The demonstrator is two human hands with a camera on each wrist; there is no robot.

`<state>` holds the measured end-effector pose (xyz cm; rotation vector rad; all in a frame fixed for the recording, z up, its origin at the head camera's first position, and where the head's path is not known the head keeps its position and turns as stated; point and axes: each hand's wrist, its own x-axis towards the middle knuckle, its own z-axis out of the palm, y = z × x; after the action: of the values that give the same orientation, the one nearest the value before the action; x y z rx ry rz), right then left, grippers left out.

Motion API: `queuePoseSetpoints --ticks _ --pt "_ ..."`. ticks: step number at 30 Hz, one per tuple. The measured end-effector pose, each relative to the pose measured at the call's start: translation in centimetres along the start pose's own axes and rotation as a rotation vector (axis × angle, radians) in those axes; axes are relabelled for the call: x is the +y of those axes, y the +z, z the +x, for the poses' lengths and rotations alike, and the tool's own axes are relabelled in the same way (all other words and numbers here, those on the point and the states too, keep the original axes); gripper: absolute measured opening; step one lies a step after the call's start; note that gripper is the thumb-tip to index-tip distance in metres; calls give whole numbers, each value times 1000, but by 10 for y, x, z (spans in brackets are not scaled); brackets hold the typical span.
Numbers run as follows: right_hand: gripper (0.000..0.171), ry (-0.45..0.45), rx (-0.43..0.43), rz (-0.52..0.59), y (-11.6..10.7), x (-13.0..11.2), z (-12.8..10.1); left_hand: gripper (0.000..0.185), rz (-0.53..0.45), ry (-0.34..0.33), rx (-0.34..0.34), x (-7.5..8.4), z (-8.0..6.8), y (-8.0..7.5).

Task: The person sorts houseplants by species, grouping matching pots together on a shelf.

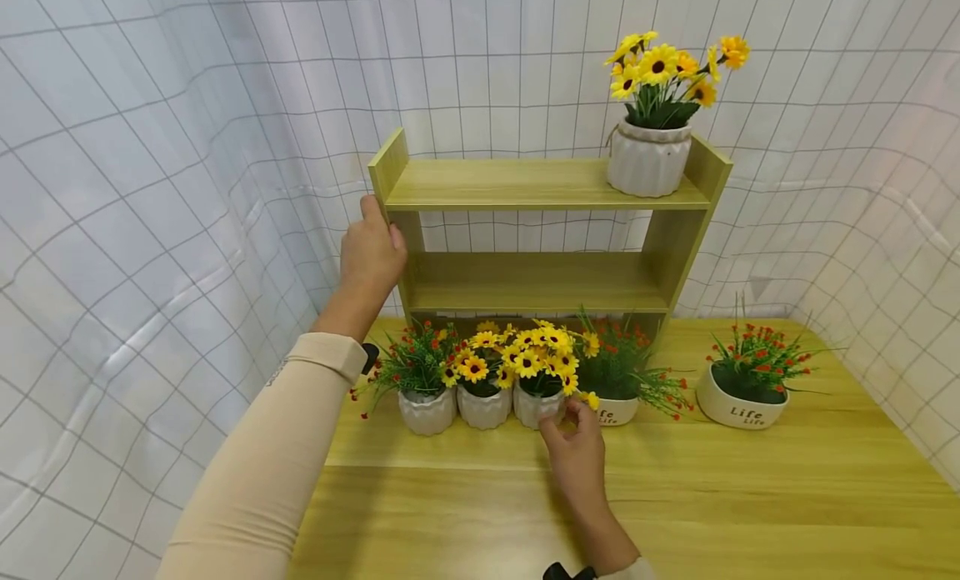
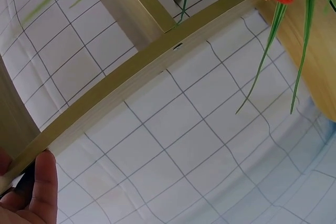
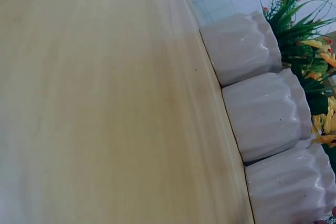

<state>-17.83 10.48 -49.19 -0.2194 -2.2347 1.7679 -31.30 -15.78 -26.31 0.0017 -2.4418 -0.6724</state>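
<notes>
- So the wooden shelf (image 1: 540,230) is the landmark here, and it's mostly bare: just one ribbed white pot of yellow flowers (image 1: 649,151) sits at the right end of its top board. The middle board has nothing on it.
- Looks like one pot is up and the rest are waiting, five of them on the table (image 1: 750,497) in front of the shelf's foot.
- In that row: a red-berry pot (image 1: 426,407) furthest left, then two yellow flower pots (image 1: 484,403) and (image 1: 537,405), then a low "Life" bowl (image 1: 619,407) partly hidden behind the flowers. A second "Life" bowl (image 1: 742,405) stands apart, off to the shelf's right.
- Left hand (image 1: 371,251) grips the shelf's left upright near the top, fingers wrapped round the edge, probably steadying it.
- Right hand (image 1: 573,451) is down at the third pot, fingertips on its rim and flowers. Can't really tell if it's properly pinching yet; the pot hasn't left the table.
</notes>
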Motion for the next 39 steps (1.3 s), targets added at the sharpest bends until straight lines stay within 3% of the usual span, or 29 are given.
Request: queuePoseSetpoints --ticks 6,11,18,26,35,39 --pt "53 14 -26 -21 7 2 1 31 -3 -12 -10 1 0 -1" --pt "50 -26 -36 -6 13 2 1 32 -4 -9 -12 0 1 0" --pt "76 -33 -38 63 25 5 -2 31 -9 3 26 -3 0 2" --pt "83 -13 3 109 31 9 9 35 -32 -18 31 -4 -1 5" --pt "75 15 42 178 36 9 25 32 -97 11 147 -6 1 10" --pt "81 41 53 208 40 10 31 31 -104 8 157 -6 2 11"
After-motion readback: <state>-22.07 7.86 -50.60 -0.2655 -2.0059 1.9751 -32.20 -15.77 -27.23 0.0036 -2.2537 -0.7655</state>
